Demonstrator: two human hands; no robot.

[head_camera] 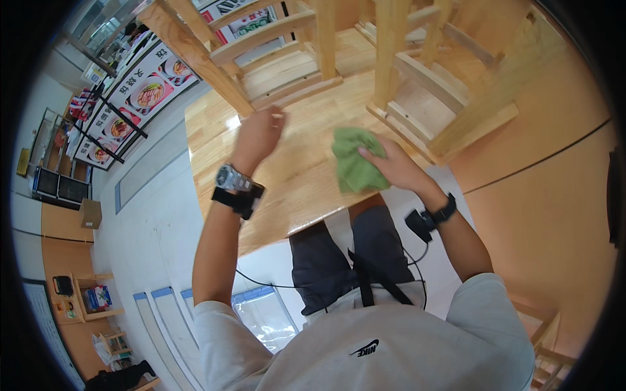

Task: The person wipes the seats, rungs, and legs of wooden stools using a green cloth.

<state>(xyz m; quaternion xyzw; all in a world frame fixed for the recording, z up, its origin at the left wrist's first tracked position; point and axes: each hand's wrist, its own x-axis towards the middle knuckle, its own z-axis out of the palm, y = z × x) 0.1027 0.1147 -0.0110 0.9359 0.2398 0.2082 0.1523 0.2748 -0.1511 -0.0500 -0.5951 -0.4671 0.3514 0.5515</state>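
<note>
A crumpled green cloth (358,161) is in my right hand (397,163), the thumb lying over it. Both are at the near right part of a varnished wooden table (298,176), by its front edge. Over the table's left part is my left hand (262,131), blurred, its fingers curled and partly hidden from view. It is close to the leg of an upturned wooden stool (281,85), and I cannot tell whether it touches it. A second upturned wooden stool (415,122) rests on the table beyond my right hand.
An orange-tan wall (533,210) runs along the right side. Across the floor on the left stands a counter with food-picture panels (146,95). A cardboard box (91,213) sits at far left. A thin black cable (274,286) crosses near my legs.
</note>
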